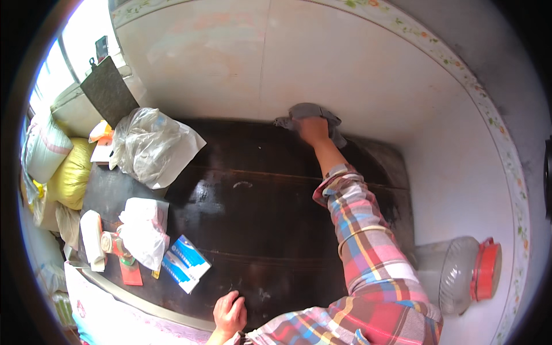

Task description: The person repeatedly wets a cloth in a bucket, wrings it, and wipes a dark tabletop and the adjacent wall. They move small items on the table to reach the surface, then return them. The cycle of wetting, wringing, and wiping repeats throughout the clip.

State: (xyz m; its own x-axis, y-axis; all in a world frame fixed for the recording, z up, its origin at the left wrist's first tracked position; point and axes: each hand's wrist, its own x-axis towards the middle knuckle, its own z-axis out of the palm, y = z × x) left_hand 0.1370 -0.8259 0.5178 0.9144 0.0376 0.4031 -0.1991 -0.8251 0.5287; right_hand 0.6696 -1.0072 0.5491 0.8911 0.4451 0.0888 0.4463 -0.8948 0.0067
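Note:
My right arm, in a rolled-up plaid sleeve, reaches to the far side of a dark wooden tabletop (267,211). There my right hand (314,129) grips a grey cloth (314,111), pressed down where the tabletop meets the tiled wall. Folds of the cloth spread around the hand and hide most of the fingers. My left hand (230,312) rests on the near edge of the tabletop, its fingers curled in and holding nothing. Nearest to it lies a blue and white box (186,264) that bears writing.
At the left stand a clear plastic bag (146,144), a white plastic bag (144,230), a small jar (113,243) and a red packet (131,275). Stuffed sacks (73,172) lean beyond them. A large red-lidded jar (459,276) is at the right. Pale tiles (345,64) wall the back.

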